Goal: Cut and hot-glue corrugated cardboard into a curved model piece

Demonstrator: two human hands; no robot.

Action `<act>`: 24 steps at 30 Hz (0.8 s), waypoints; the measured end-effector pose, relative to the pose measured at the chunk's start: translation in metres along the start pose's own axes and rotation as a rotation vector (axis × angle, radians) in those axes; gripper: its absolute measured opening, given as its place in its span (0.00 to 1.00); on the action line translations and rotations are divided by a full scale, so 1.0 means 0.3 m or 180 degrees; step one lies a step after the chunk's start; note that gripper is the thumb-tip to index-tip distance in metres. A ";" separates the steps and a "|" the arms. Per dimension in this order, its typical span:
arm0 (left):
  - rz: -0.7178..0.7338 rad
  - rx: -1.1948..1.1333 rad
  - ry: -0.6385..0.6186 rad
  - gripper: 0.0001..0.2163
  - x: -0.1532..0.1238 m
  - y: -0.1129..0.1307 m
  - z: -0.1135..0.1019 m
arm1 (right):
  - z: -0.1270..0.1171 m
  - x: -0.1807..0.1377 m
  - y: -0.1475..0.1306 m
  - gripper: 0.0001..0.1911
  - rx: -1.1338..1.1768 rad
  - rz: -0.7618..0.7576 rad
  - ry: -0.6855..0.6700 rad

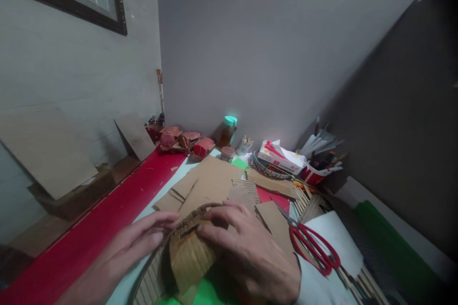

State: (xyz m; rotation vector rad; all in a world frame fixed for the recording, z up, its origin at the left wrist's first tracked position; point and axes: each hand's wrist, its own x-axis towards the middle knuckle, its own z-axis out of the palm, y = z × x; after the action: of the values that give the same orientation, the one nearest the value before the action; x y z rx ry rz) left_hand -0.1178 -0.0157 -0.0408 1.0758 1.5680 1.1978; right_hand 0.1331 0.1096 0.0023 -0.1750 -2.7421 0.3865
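Nothing readable is showing: the red print on the tissue pack (281,156) is blurring beyond legibility.
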 end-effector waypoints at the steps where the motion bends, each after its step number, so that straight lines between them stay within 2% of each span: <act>1: -0.0084 -0.0087 0.0027 0.18 0.004 0.006 0.002 | 0.000 -0.004 0.000 0.28 -0.0004 -0.0006 0.0010; 5: -0.0343 -0.0930 0.0054 0.18 0.013 0.031 0.031 | -0.008 -0.015 -0.005 0.25 -0.0011 -0.0089 0.0141; 8: -0.0501 -0.1530 -0.0190 0.17 0.012 0.031 0.057 | -0.013 -0.020 -0.018 0.22 -0.0097 -0.0262 0.0353; 12: -0.0799 -0.1757 -0.0565 0.18 0.004 -0.009 0.076 | -0.018 -0.024 -0.043 0.19 -0.0218 -0.0271 0.0389; 14: -0.0910 -0.1840 -0.0495 0.22 -0.001 -0.030 0.084 | -0.022 -0.030 -0.052 0.20 -0.0160 -0.0271 0.0319; 18: -0.0741 -0.1920 -0.0221 0.31 -0.006 -0.036 0.109 | -0.023 -0.053 -0.056 0.20 -0.0009 -0.0262 0.0203; 24: -0.0676 -0.1836 -0.0258 0.30 -0.009 -0.004 0.152 | -0.009 -0.087 -0.040 0.26 0.0290 -0.0007 -0.0130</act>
State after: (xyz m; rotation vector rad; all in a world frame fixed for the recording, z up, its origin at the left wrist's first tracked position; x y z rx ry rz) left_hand -0.0736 -0.0080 -0.0490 0.5582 1.1329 1.3250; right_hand 0.1573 0.0943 -0.0006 -0.1419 -2.7575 0.5188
